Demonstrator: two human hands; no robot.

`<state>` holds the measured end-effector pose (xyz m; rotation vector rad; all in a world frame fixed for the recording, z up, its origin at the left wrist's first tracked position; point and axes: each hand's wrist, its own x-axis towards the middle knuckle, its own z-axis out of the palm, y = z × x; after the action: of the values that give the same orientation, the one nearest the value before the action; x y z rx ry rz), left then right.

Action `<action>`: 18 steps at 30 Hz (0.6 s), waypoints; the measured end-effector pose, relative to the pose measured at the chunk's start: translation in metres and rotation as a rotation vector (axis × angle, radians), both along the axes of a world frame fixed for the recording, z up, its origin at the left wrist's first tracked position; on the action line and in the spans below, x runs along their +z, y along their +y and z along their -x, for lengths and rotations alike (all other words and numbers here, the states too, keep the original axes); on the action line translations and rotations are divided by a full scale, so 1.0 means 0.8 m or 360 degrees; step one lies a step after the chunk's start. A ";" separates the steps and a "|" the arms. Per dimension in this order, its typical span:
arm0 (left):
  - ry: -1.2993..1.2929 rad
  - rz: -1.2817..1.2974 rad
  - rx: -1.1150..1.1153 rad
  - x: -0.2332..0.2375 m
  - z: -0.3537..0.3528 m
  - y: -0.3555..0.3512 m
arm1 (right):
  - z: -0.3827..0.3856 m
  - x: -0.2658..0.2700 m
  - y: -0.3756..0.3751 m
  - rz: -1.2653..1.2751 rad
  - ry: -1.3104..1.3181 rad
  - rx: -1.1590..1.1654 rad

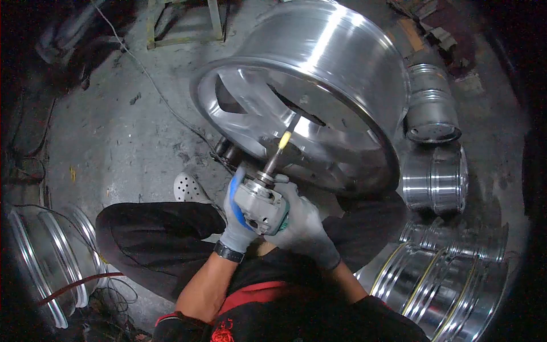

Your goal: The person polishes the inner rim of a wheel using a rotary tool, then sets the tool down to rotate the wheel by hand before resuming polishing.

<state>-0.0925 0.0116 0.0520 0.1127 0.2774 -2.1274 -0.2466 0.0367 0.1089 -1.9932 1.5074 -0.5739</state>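
Observation:
Both my hands wear grey gloves and are wrapped around a power grinder (259, 205) with a grey metal head. My left hand (235, 219) grips its left side, where a blue patch shows on the glove; my right hand (302, 219) closes around the right side. From the grinder a long spindle (273, 162) with a yellow band points forward. Its dark tip reaches the spokes of a large silver alloy wheel (353, 57), overlapping the opening between them in this view. The wheel is tilted, its spoked face toward me, its lower edge close to my right knee.
Several more alloy wheels (436, 179) lie along the right side, and others (54, 251) stand at lower left. A cable (154, 85) runs across the grey floor (122, 142). At the back is a metal stand (185, 41). A white clog (190, 188) shows beside my left knee.

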 end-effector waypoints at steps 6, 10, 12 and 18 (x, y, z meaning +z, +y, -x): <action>-0.0252 -0.0082 -0.0010 0.003 -0.003 -0.002 | -0.002 -0.003 -0.001 0.0004 0.0001 0.0016; 0.0061 -0.0046 -0.0054 -0.001 0.000 0.000 | 0.003 0.002 0.002 -0.0093 -0.0004 -0.0007; -0.0133 -0.0118 -0.0068 0.001 -0.001 -0.001 | 0.001 -0.001 -0.001 -0.0073 -0.0001 0.0008; -0.0067 -0.0056 -0.0041 0.014 -0.008 -0.003 | -0.009 0.013 -0.011 -0.0074 0.0047 0.0037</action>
<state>-0.0857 0.0093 0.0633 0.1821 0.2902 -2.1438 -0.2395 0.0281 0.1194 -1.9890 1.4997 -0.4979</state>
